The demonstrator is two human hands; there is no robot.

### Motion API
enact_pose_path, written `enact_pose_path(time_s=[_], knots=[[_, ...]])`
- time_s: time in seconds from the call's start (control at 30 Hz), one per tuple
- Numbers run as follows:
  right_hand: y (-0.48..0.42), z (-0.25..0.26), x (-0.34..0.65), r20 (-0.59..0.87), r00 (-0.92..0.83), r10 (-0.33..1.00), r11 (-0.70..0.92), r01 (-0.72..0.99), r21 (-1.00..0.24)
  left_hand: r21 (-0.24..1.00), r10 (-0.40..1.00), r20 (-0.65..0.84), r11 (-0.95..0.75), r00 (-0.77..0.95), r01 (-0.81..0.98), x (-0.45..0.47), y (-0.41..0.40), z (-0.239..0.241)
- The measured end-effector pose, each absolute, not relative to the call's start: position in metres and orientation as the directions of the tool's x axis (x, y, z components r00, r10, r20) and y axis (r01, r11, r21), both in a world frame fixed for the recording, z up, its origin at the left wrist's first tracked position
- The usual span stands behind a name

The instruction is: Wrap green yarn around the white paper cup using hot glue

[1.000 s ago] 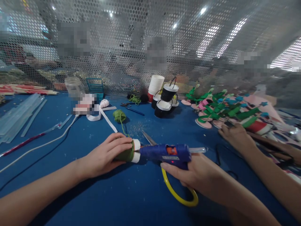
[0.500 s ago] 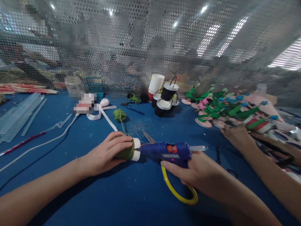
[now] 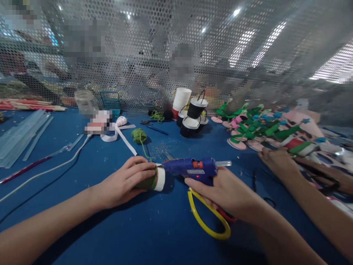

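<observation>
My left hand (image 3: 128, 176) is closed around a paper cup (image 3: 160, 178) lying on its side. Green yarn covers most of the cup, leaving a white band at the end facing right. My right hand (image 3: 217, 187) grips a blue hot glue gun (image 3: 190, 170), its nozzle at the edge of the yarn. A clear glue stick (image 3: 224, 163) pokes out of the gun's back. Beneath the right hand lie scissors with a yellow handle (image 3: 206, 224), their blades mostly hidden by the gun. A strand runs from the cup to a green yarn ball (image 3: 139, 135).
Stacked white cups (image 3: 182, 98) and small black buckets (image 3: 190, 126) stand at the back. Green and pink crafts (image 3: 259, 129) crowd the right, near another person's hand (image 3: 278, 160). Glue sticks (image 3: 24, 136), a cable (image 3: 63, 167) and white ribbon (image 3: 125, 139) lie left.
The glue gun has moved slightly left and up, its nozzle now at the yarn's edge. The cup has turned in my left hand, showing a plain white side. The scissors' handles have shifted slightly.
</observation>
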State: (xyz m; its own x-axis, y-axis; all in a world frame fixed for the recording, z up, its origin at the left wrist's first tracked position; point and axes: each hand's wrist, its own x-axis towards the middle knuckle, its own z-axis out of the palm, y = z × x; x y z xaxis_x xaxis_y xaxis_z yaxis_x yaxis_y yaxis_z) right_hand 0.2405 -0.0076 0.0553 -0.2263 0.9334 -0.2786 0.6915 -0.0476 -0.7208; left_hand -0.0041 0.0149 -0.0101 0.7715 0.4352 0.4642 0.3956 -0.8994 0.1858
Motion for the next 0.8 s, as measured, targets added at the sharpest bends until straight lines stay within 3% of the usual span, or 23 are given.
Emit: enact_pose_path(time_s=[0.8], knots=[[-0.0119,0.0552,0.2406,-0.272,-0.266,0.925,-0.032,0.658,-0.752,0.186,0.435,0.477,-0.899,0.764,0.396,-0.0038,0.0154,-0.0097]])
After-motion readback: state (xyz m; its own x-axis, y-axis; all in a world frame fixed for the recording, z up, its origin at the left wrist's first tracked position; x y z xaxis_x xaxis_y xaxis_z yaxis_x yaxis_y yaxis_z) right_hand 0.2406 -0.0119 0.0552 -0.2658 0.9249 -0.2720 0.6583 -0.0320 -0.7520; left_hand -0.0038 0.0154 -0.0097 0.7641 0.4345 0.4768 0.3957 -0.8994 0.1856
